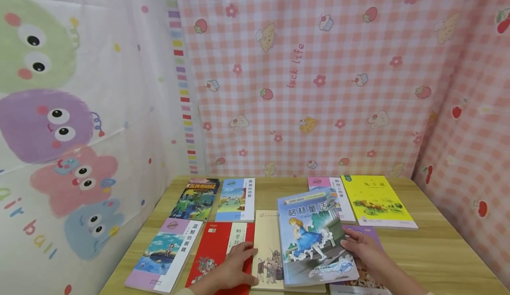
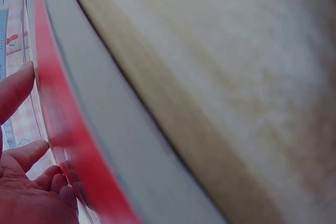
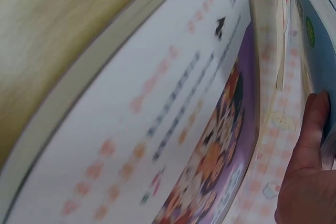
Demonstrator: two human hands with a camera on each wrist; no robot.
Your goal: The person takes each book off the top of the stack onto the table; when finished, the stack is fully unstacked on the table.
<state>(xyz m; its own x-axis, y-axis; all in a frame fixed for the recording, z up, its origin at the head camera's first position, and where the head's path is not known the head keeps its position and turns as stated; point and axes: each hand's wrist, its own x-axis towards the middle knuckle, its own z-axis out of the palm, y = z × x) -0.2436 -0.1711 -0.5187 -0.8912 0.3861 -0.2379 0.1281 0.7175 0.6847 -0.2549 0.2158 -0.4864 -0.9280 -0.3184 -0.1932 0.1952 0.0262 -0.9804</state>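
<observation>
My right hand (image 1: 368, 256) grips the right edge of a blue storybook (image 1: 304, 215), its cover showing a girl in a blue dress. The book is tilted over a beige book (image 1: 266, 237) and overlaps a purple book (image 1: 376, 234). In the right wrist view, fingers (image 3: 315, 124) lie against the storybook's underside. My left hand (image 1: 233, 269) rests over the right side of a red book (image 1: 213, 246), its fingertips at the beige book's left edge. The left wrist view has this hand (image 2: 31, 192) with fingers extended beside the red book.
On the wooden table (image 1: 434, 259), a blue-and-pink book (image 1: 163, 255) and a dinosaur-cover book (image 1: 197, 199) lie left. Behind are a blue-and-white book (image 1: 235, 202), a pink-and-white book (image 1: 346, 202) and a yellow book (image 1: 378, 197). Patterned curtains (image 1: 318, 100) surround the table.
</observation>
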